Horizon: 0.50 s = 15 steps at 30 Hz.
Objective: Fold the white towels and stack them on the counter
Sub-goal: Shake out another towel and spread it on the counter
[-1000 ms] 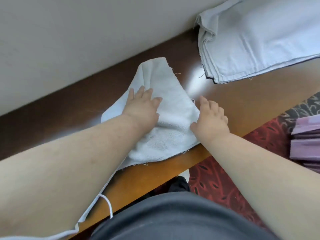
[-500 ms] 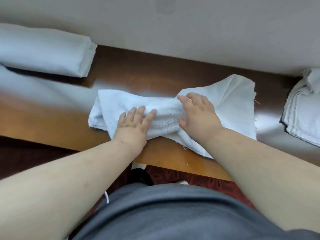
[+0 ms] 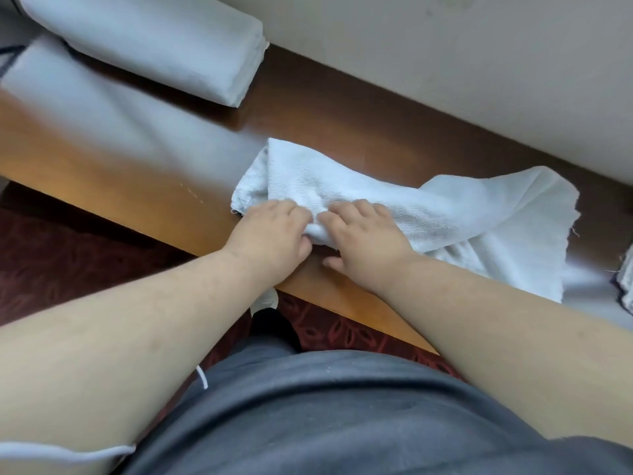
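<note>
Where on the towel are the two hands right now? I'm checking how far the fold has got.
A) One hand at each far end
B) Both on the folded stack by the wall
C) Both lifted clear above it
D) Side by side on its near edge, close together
D: the left hand and right hand sit almost touching on the near edge of the towel, fingers curled into the cloth at the counter front.

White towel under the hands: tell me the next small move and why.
Probably carry the gathered near edge across toward the loose right end. Both the left hand and right hand pinch the white towel at its bunched near edge, while its right part lies spread and unfolded on the counter. A folded towel waits at the back left.
</note>
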Motion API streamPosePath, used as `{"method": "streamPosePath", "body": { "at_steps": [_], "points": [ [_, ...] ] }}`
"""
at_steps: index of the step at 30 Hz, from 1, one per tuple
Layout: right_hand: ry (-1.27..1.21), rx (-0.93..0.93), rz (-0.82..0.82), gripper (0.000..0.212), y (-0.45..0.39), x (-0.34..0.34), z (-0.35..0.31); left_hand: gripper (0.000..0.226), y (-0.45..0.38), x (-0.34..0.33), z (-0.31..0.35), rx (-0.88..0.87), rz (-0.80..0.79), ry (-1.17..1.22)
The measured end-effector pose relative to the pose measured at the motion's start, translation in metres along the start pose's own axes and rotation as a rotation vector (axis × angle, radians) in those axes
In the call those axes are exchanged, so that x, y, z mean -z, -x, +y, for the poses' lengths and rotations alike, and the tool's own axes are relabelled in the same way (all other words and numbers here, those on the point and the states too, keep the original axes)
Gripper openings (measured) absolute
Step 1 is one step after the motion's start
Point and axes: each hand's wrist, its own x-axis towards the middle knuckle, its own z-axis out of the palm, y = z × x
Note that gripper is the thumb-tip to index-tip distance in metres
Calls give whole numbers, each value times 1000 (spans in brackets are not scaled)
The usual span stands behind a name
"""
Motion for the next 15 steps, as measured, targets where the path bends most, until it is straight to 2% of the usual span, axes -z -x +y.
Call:
{"method": "streamPosePath", "body": {
  "at_steps": [3,5,7,9,10,12,15],
  "points": [
    [-102,-110,83,30,-32,22,-6,31,-23,24,-11,93,183,388],
    [-338,-257,127,18,-51,43,3,53,-38,36,-25,115,231,604],
    [-466,-317,182,23,-67,67,18,88,-56,37,-44,162,179,626],
    [-469,-328,230,28,-84,88,37,111,-74,28,-68,370,1,563],
    [-460,-358,235,28,-95,96,46,114,-82,23,-77,493,-117,589],
    [-459,-431,228,26,-119,105,64,101,-91,9,-89,589,-294,638],
    [-386,-480,162,17,-157,104,86,54,-92,-7,-98,455,-349,499]
  ]
}}
